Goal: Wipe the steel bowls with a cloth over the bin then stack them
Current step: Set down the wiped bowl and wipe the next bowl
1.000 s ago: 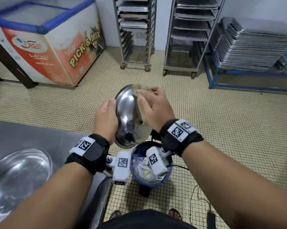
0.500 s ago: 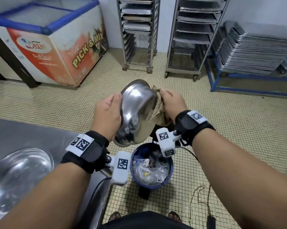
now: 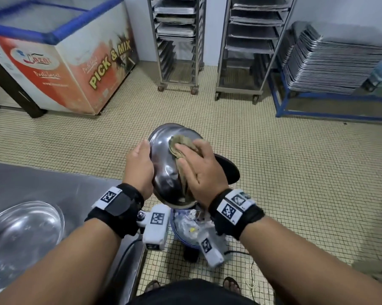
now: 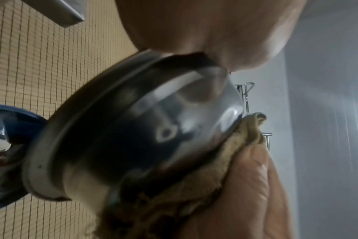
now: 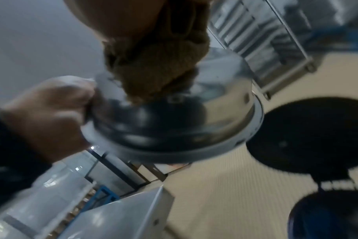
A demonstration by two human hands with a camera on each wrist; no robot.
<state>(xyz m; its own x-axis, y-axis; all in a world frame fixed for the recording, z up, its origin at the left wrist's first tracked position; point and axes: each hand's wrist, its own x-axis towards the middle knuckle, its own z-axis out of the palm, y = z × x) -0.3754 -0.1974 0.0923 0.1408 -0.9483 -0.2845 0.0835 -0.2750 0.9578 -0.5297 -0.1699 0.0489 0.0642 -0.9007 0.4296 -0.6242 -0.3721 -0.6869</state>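
My left hand [image 3: 139, 164] grips the left rim of a steel bowl [image 3: 163, 172], which is tilted with its rounded outside toward me, above the blue bin [image 3: 176, 236]. My right hand [image 3: 198, 168] holds a bunched brown cloth [image 3: 181, 144] against the bowl's outer surface, fingers spread over it. The left wrist view shows the bowl [image 4: 143, 129] with the cloth [image 4: 194, 186] under it. In the blurred right wrist view the cloth [image 5: 159, 72] sits on top of the bowl [image 5: 184, 121]. The bowl's inside is hidden.
A second, larger steel bowl [image 3: 20, 234] lies on the steel table [image 3: 42, 183] at my left. The bin's black lid [image 3: 229, 170] stands open behind the bowl. A chest freezer [image 3: 64, 51], tray racks [image 3: 176, 40] and stacked trays [image 3: 328, 62] line the far wall.
My right hand has slid the cloth from the bowl's right edge up onto its rounded outside. The bowl has tipped further over the bin. My left hand keeps its grip on the rim.
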